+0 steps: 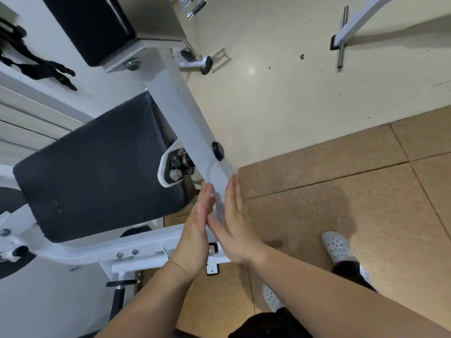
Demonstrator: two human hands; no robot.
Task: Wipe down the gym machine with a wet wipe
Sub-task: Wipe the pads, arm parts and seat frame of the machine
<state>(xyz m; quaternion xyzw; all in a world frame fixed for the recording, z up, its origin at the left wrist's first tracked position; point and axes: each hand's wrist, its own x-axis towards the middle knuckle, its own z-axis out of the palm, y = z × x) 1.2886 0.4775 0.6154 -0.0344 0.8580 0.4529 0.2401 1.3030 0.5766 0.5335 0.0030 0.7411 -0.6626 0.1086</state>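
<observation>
The gym machine has a white slanted beam (180, 106), a black ribbed pad (97, 167) to its left and a second black pad (90, 28) above. A thin white wet wipe (219, 189) wraps the beam's lower end, just below a black knob (218, 150). My left hand (195, 230) lies flat against the wipe's left side. My right hand (234, 228) presses flat on its right side. The wipe and beam are sandwiched between both palms, with my fingers straight and pointing up along the beam. Most of the wipe is hidden between my hands.
The machine's white base frame (109, 252) runs under my left wrist. My two white shoes (336, 247) stand on brown rubber tiles at the right. Cream floor lies beyond, with a cable handle (192, 6) and another white frame (353, 28). Black straps (36, 67) hang at the left.
</observation>
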